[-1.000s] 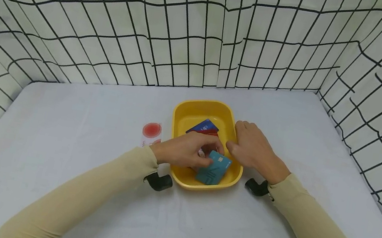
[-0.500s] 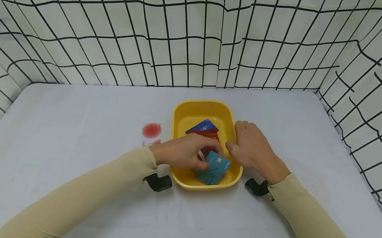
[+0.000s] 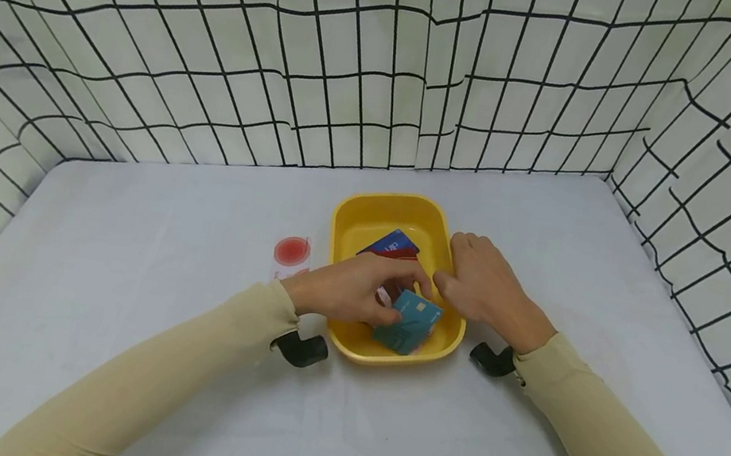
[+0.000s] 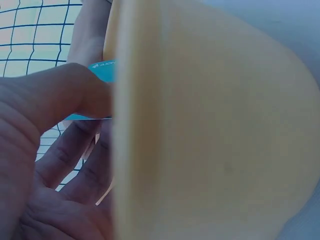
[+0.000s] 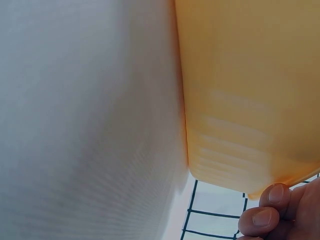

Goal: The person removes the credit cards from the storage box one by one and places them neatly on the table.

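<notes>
A yellow plastic tray (image 3: 356,214) stands on the white table with several cards inside. My left hand (image 3: 355,288) reaches over its left rim and pinches a teal card (image 3: 414,327) bearing a gold chip, near the tray's front. In the left wrist view the thumb lies on the teal card (image 4: 103,71), and the tray wall (image 4: 225,125) hides much of the rest. Behind the hand lie a blue card (image 3: 399,242) and a red card, partly covered. My right hand (image 3: 490,285) grips the right rim; the right wrist view shows curled fingertips (image 5: 264,216) there.
Left of the tray, a pale card with a red circle (image 3: 292,251) lies on the white tablecloth (image 3: 188,247), partly hidden by the left wrist. A white backdrop with a black grid (image 3: 361,82) rises behind and at both sides.
The teal card tilts slightly, and the left fingers shift a little at its upper edge. The right hand and tray stay in place.
</notes>
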